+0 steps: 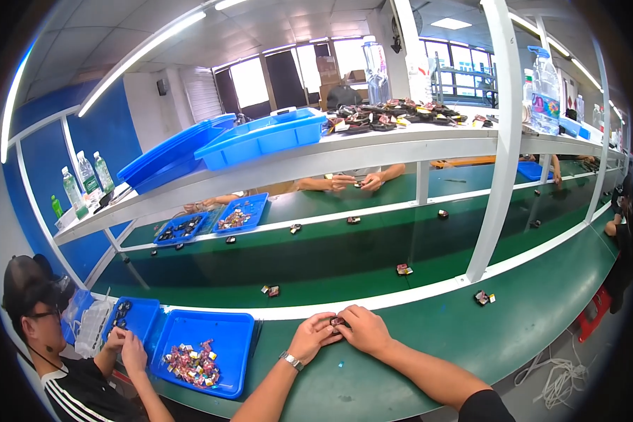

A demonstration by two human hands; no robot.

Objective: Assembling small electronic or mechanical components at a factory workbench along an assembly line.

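Note:
My left hand [312, 339], with a metal-banded watch [291, 361] at the wrist, and my right hand [363, 330] meet over the green bench [429, 344]. Between their fingertips is a small dark part with a reddish patch [337, 322]; the fingers hide most of it and its kind cannot be made out. Left of my forearm lies a blue tray [240, 352] with a heap of small reddish, yellow and white pieces [192, 366]. A tiny blue scrap [341, 364] lies on the bench just below my hands. To the right sits a small black-and-white part [483, 298].
Beyond the bench edge runs a green belt [330, 260] carrying several small parts [404, 270]. A white post [496, 155] and an overhead shelf [401, 149] with blue trays [260, 141] stand in front. A co-worker [49, 330] sits at left; other people's hands [352, 183] are across.

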